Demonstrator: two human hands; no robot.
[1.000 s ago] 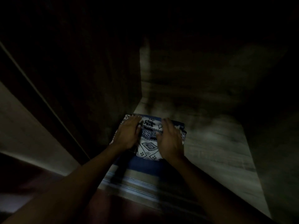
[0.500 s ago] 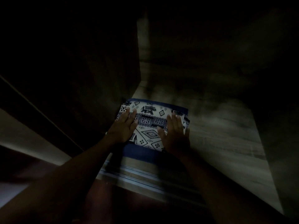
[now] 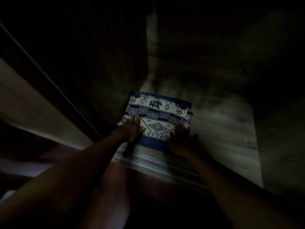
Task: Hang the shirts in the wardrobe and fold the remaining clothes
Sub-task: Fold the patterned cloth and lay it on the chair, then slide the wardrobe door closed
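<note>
Folded patterned cloth (image 3: 158, 113) lies on the wardrobe shelf (image 3: 222, 129), both hands' fingers (image 3: 134, 120) spread flat on it

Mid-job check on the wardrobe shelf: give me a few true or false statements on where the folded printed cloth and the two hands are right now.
1. The folded printed cloth lies on the wardrobe shelf. True.
2. The cloth sits against the shelf's right wall. False: it sits by the left wall.
3. Both the left hand and the right hand rest on the cloth's near part. True.
4. The cloth hangs from a hanger. False: it lies flat and folded.
</note>
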